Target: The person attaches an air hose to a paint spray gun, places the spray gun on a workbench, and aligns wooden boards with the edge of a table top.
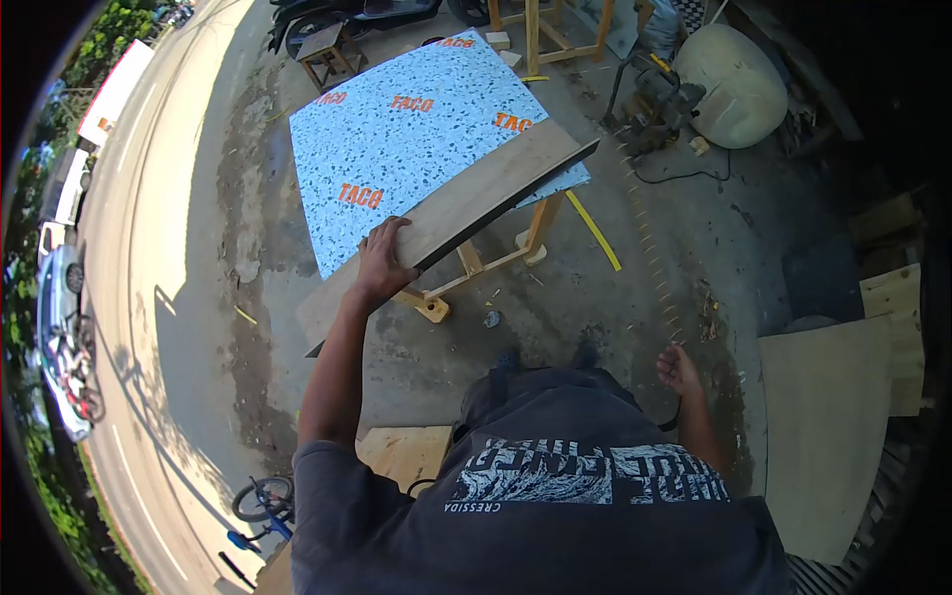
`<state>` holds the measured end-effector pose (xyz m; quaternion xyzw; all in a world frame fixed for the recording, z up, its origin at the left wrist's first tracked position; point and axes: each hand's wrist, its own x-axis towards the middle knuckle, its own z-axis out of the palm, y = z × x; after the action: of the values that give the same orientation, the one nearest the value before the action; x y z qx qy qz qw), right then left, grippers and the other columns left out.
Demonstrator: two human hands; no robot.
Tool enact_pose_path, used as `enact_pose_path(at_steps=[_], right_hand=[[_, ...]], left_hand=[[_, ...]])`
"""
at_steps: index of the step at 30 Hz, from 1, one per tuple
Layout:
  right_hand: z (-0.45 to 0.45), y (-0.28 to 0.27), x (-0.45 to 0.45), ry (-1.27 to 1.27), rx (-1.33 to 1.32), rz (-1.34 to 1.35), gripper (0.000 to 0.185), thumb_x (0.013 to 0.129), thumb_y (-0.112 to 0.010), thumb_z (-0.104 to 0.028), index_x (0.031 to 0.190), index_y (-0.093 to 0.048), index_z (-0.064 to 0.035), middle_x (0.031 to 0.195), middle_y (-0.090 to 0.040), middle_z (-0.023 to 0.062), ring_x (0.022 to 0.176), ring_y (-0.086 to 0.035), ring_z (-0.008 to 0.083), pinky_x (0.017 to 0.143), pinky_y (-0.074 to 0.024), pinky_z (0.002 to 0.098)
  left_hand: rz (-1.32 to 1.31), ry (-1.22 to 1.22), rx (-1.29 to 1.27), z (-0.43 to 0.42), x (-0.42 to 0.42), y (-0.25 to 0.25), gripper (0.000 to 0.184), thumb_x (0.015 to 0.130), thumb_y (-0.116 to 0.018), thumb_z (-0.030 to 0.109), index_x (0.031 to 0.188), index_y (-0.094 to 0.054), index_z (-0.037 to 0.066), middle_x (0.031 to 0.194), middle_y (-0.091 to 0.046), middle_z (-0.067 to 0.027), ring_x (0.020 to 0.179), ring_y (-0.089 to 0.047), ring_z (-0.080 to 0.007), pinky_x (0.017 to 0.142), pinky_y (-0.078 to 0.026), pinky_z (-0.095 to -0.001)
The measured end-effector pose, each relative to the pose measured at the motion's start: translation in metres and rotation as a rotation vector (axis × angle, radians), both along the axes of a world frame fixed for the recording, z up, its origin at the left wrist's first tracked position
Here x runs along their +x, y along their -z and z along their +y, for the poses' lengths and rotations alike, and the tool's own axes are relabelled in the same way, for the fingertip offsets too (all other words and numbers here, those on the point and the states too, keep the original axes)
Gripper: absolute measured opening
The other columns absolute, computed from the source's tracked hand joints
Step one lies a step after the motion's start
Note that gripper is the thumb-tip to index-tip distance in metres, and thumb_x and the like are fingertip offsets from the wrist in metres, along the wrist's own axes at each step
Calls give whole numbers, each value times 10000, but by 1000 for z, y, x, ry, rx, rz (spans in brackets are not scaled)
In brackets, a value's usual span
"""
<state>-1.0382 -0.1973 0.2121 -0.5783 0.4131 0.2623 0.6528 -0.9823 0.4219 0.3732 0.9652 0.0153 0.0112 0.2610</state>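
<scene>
A long wooden board (486, 188) with a dark front edge lies slantwise over the near side of a speckled blue sheet (397, 139) printed with orange TACO marks. Wooden legs (540, 226) show beneath them. My left hand (382, 260) grips the board left of its middle, its fingers on the upper face and its thumb near the front edge. Away from the board, my right hand (678, 367) hangs low at the right with its fingers curled; whether something small is in it is too small to tell.
A compressor-like machine with a pale tank (731, 86) and cable stands at the back right. Plywood sheets (828, 426) lie at the right. A yellow strip (595, 230) is on the floor. A small stool (329, 52) and a motorbike (362, 15) stand behind.
</scene>
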Motion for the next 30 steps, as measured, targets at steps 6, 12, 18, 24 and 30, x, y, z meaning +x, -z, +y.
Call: enact_pose_path(at_steps=[6,12,18,24,30], right_hand=[[-36,33,-65,154,-18,-7,316,790,-601,-482,924,-571,-198,816,-616,-31,702,-586,133,619,-426,334],[-40,66,-125,209,-65,-15,326,778,-608,-500,903,-569,-202,828,-610,-28,677,-569,149,628,-410,344],[-44,94,-153,171,-77,42,259,803,-612,-430,877,-577,-184,791,-606,1,643,-564,151,560,-419,315],[-35,86,-152,27,-267,85,261,806,-610,-392,849,-581,-136,724,-603,19,576,-564,147,473,-422,296],[-30,87,-152,-5,-325,20,272,806,-611,-385,824,-574,-117,707,-599,28,560,-571,150,456,-429,307]], left_hand=[[-11,148,-8,-1,14,5,737,517,-722,180,1188,-418,143,1233,-440,-87,1189,-368,-313,1032,-224,-430],[72,192,57,2,24,21,751,506,-745,176,1181,-416,146,1249,-435,-86,1203,-357,-317,1046,-199,-475],[-47,221,145,11,35,34,740,492,-739,162,1161,-424,118,1213,-451,-106,1164,-380,-328,1010,-255,-419],[19,187,148,24,43,46,788,495,-764,195,1200,-415,155,1272,-419,-75,1240,-322,-323,1058,-160,-551],[5,214,118,23,45,40,795,505,-759,196,1218,-409,144,1280,-412,-84,1260,-303,-324,1060,-156,-564]])
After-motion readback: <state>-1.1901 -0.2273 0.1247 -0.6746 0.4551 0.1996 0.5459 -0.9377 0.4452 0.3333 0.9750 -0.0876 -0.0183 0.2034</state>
